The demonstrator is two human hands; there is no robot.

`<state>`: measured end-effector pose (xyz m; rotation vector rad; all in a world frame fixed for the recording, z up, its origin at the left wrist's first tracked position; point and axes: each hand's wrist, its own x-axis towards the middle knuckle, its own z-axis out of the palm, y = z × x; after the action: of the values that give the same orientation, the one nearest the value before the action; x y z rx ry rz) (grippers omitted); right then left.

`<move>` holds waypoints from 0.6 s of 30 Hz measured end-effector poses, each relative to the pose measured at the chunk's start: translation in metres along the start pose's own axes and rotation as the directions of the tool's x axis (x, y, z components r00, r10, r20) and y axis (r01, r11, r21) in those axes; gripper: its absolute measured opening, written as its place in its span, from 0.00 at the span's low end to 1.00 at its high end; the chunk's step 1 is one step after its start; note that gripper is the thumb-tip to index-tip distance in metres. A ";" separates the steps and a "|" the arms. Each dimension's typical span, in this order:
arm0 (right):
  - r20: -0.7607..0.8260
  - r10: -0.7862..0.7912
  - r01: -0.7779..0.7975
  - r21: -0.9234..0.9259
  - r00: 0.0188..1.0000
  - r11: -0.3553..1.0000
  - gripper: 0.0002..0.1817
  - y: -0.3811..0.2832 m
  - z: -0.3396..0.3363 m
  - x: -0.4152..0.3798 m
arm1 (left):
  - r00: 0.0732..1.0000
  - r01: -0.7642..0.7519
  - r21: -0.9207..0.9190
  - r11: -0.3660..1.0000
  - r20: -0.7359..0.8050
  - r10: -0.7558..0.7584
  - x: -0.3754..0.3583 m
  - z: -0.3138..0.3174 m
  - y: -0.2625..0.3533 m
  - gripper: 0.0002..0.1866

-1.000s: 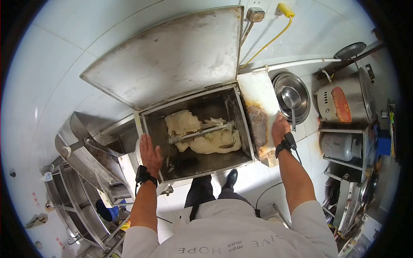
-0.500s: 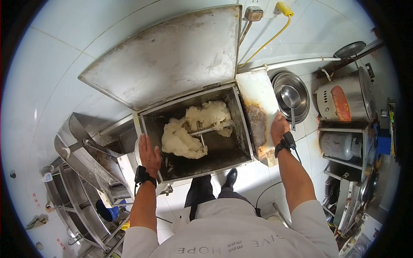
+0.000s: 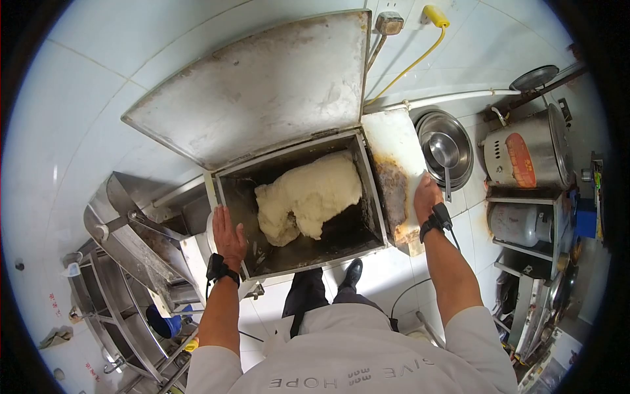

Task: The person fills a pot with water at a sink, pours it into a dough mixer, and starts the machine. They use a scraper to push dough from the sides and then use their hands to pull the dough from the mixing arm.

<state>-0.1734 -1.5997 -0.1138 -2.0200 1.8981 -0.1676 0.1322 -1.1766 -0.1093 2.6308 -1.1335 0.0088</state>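
Note:
A mass of pale dough (image 3: 312, 190) sits inside a steel dough mixer (image 3: 308, 268) in front of me. It covers the mixing bar, which I cannot see now. The mixer's lid (image 3: 256, 85) stands raised at the back. My left hand (image 3: 228, 238) lies flat along the mixer's left edge, fingers stretched out and holding nothing. On the far side, my right hand (image 3: 428, 200) rests against the outer edge of the rusty white side housing (image 3: 394, 171). Its fingers are only partly visible and appear extended. Both wrists wear black straps.
Right of the housing are stacked steel bowls (image 3: 459, 148) with a ladle (image 3: 447, 177). A large steel pot (image 3: 525, 148) stands farther right above a gas cylinder (image 3: 515, 221). At left is another steel machine (image 3: 141, 230). A yellow cable (image 3: 413, 62) runs down the wall.
The dough has turned over in the mixer, now lying as a thicker mass toward the back right. The metal bar seen before is hidden. Both hands stay in place.

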 end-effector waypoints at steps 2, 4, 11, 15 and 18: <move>-0.016 -0.011 0.011 -0.008 1.000 1.000 0.31 0.001 0.002 0.001 | 1.000 -0.006 -0.003 1.000 -0.007 0.006 0.000 0.000 0.001 0.31; -0.027 -0.018 0.017 -0.014 0.999 1.000 0.31 0.001 0.003 0.000 | 1.000 -0.012 -0.007 1.000 -0.014 0.012 0.000 0.000 0.000 0.31; -0.059 -0.038 0.037 -0.018 0.998 0.999 0.31 0.003 0.005 0.001 | 1.000 -0.020 0.006 1.000 -0.003 0.020 0.000 0.000 0.000 0.31; -0.046 -0.020 0.018 -0.025 0.999 1.000 0.31 0.001 0.002 0.000 | 1.000 -0.010 0.004 1.000 0.006 0.010 0.000 0.001 -0.001 0.31; -0.047 -0.025 0.024 -0.021 0.999 0.999 0.31 0.003 0.004 0.001 | 1.000 -0.015 0.009 1.000 0.011 0.015 -0.001 0.001 -0.002 0.31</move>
<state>-0.1748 -1.5996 -0.1185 -2.0709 1.9115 -0.2053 0.1327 -1.1752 -0.1107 2.6338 -1.1590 0.0023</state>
